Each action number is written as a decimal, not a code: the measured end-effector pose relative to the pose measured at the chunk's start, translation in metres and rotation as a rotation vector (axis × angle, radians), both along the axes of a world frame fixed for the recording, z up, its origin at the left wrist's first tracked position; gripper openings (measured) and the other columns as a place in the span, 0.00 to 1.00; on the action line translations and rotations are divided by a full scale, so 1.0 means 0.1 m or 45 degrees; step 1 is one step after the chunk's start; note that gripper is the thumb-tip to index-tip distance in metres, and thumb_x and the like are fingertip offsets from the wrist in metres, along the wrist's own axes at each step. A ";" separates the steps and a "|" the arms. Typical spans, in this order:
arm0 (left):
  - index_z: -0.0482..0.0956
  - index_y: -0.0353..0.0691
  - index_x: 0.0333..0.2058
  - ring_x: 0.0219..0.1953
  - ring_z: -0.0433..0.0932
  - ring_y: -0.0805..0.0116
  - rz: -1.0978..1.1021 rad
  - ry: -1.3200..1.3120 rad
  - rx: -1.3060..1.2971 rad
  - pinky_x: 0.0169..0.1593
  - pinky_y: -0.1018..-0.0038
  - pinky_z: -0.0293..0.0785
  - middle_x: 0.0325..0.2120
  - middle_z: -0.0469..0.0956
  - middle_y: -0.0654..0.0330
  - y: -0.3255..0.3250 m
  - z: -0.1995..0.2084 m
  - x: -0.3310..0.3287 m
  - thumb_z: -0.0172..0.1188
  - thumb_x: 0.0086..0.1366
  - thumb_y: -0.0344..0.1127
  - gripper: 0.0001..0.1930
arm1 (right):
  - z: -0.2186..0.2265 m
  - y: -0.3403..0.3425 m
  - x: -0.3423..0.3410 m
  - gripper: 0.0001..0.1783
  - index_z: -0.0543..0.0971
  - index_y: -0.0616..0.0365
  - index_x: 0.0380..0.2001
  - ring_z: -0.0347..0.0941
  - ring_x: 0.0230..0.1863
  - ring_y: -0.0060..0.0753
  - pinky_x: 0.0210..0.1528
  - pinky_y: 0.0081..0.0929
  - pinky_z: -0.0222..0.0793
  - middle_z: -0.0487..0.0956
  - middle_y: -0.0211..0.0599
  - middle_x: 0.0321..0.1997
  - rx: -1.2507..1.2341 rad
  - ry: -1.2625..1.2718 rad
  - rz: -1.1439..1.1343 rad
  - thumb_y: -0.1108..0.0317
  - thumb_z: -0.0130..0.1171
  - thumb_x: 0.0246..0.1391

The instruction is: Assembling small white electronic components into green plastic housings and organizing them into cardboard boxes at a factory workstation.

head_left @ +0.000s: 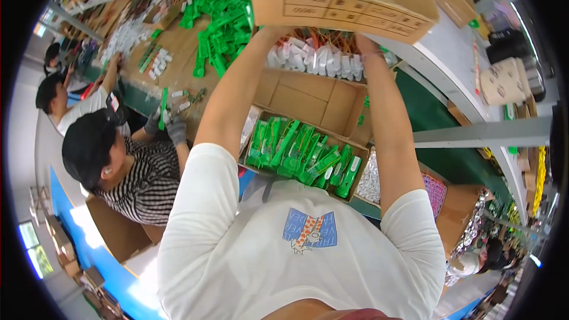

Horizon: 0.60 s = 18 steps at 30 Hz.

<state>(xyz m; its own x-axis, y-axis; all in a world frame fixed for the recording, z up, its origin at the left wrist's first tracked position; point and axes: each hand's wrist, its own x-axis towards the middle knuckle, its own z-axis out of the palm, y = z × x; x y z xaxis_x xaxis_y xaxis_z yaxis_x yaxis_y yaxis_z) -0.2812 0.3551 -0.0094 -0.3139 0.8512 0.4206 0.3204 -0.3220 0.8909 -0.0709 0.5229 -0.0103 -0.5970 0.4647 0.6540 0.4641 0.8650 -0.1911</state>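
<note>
Both my arms reach forward and up. My left hand (271,34) and my right hand (368,46) show only at the wrists; their fingers are hidden behind a raised cardboard box (349,9). Just below that box, between my wrists, lie white cylindrical pieces (323,60) with red and orange wires, packed in a row. Nearer my body, an open cardboard carton (299,96) stands on the bench. Closest to my chest is a carton of long green plastic casings (293,148) standing close together. Whether my fingers hold anything cannot be seen.
On the left, a heap of green plastic parts (222,29) covers the bench. A co-worker in a striped top (142,178) sits beside me with gloved hands. A metal shelf post (480,134) runs along my right. Small silvery pieces (370,181) fill a box by my right arm.
</note>
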 end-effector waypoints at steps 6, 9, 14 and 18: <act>0.72 0.36 0.48 0.41 0.79 0.66 0.805 -0.135 -0.240 0.45 0.71 0.74 0.37 0.79 0.54 -1.99 -0.89 0.80 0.57 0.56 0.26 0.19 | -0.77 -0.62 0.66 0.11 0.75 0.60 0.42 0.70 0.36 0.22 0.39 0.20 0.65 0.76 0.30 0.36 -0.937 0.353 0.147 0.67 0.53 0.60; 0.76 0.35 0.43 0.38 0.80 0.67 0.813 -0.365 -0.778 0.44 0.73 0.74 0.35 0.81 0.56 -3.27 -1.36 1.53 0.52 0.57 0.24 0.14 | -1.05 -1.26 1.23 0.07 0.76 0.59 0.39 0.71 0.33 0.18 0.36 0.17 0.66 0.77 0.27 0.33 -1.226 0.322 0.246 0.70 0.51 0.61; 0.78 0.35 0.39 0.36 0.80 0.71 0.892 -0.604 -0.901 0.42 0.75 0.75 0.33 0.81 0.58 -3.98 -1.59 2.26 0.55 0.60 0.25 0.08 | -1.29 -2.11 1.56 0.07 0.76 0.59 0.39 0.74 0.36 0.18 0.37 0.17 0.68 0.79 0.29 0.33 -1.616 0.121 0.172 0.72 0.51 0.61; 0.78 0.36 0.38 0.37 0.80 0.69 0.634 -0.683 -0.802 0.41 0.74 0.75 0.33 0.81 0.58 -3.68 -1.50 2.20 0.56 0.61 0.27 0.07 | -1.42 -2.31 1.43 0.07 0.77 0.60 0.40 0.75 0.36 0.19 0.39 0.17 0.69 0.79 0.29 0.34 -1.674 0.136 0.218 0.71 0.52 0.60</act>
